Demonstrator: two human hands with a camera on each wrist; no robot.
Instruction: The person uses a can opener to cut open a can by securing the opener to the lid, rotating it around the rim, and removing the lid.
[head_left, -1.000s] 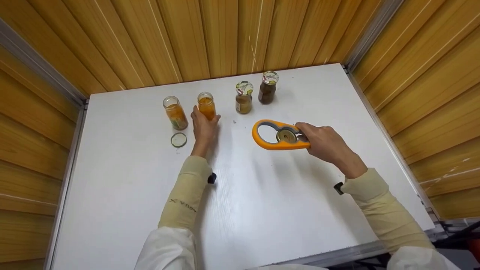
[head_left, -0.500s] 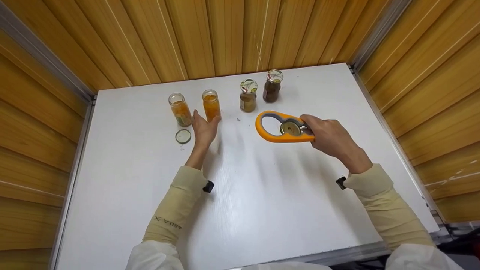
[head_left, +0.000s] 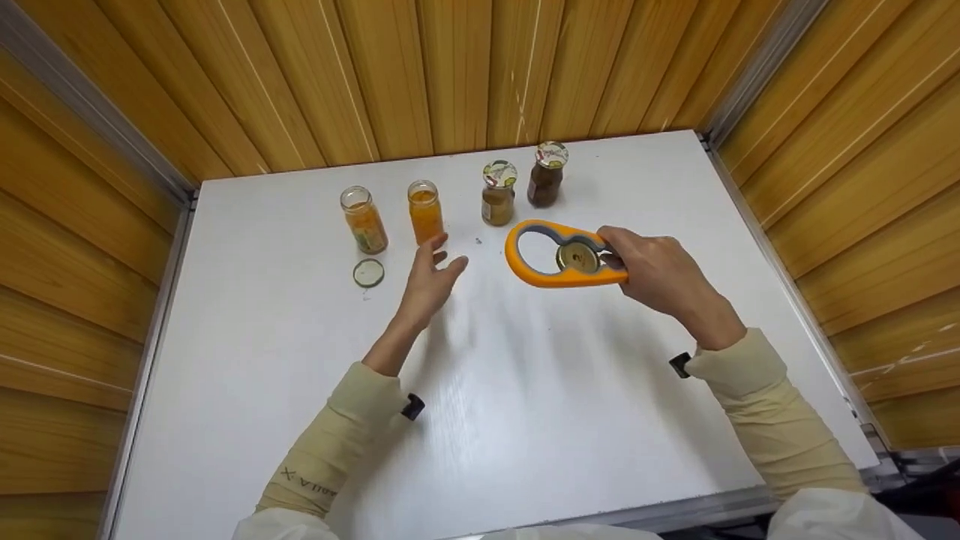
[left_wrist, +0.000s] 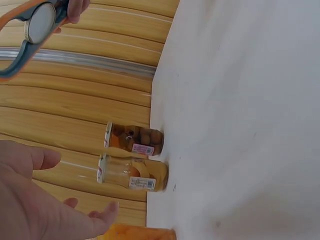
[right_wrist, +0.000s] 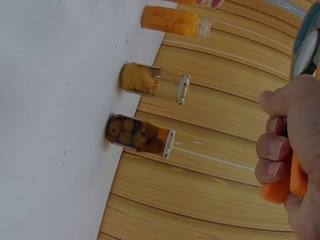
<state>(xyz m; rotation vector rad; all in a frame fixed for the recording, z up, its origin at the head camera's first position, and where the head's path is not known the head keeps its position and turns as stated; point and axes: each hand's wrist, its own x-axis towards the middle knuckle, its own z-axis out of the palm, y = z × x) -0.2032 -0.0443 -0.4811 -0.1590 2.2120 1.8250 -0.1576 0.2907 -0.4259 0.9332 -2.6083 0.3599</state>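
My left hand (head_left: 427,289) hovers just in front of a lidless glass jar of orange fruit (head_left: 426,216), fingers loosely bent and holding nothing. Its fingertips overlap the jar's base in the head view; whether they touch, I cannot tell. In my right hand (head_left: 660,271) is an orange and grey jar opener (head_left: 566,280), gripped by its handles above the table. A gold-coloured jar lid (head_left: 577,256) sits in the opener's smaller ring. The right wrist view shows the fingers (right_wrist: 275,148) curled round the orange handles.
Another lidless jar of orange fruit (head_left: 366,226) stands at left, with a loose lid (head_left: 368,273) lying in front. Two capped jars stand farther right: one of pale yellow fruit (head_left: 498,204), one of dark round fruit (head_left: 545,184). Wood-panelled walls (head_left: 450,75) surround the white table (head_left: 480,420).
My left hand has let go of the right-hand lidless jar and drawn back toward me. The right hand still holds the jar opener with the lid, nearly unmoved.
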